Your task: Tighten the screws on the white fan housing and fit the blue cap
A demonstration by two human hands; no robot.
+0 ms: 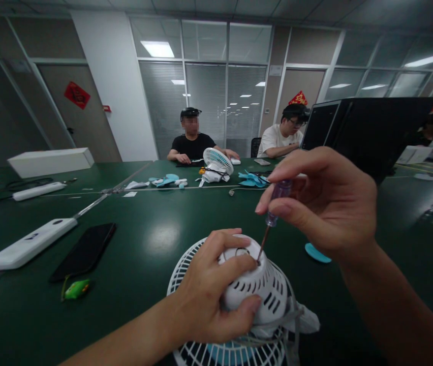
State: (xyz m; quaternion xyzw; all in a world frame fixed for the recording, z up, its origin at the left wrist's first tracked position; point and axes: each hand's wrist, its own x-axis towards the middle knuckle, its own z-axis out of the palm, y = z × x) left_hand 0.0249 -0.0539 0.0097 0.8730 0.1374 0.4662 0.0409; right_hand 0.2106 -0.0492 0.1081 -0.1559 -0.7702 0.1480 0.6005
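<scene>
A small white fan [266,297] lies face down on the green table [144,239] in front of me, its rear motor housing up. My left hand [212,292] is closed round that housing. My right hand [323,201] pinches a screwdriver [273,213] with a clear purple handle. Its tip touches the top of the housing beside my left fingertips. A blue fan blade shows through the grille at the bottom edge.
A black phone [85,250], a white power strip [29,244] and a small green object [76,288] lie to my left. A blue piece [317,252] rests right of the fan. Two people sit across the table with another fan [216,166] and blue parts. Dark monitors [369,129] stand at right.
</scene>
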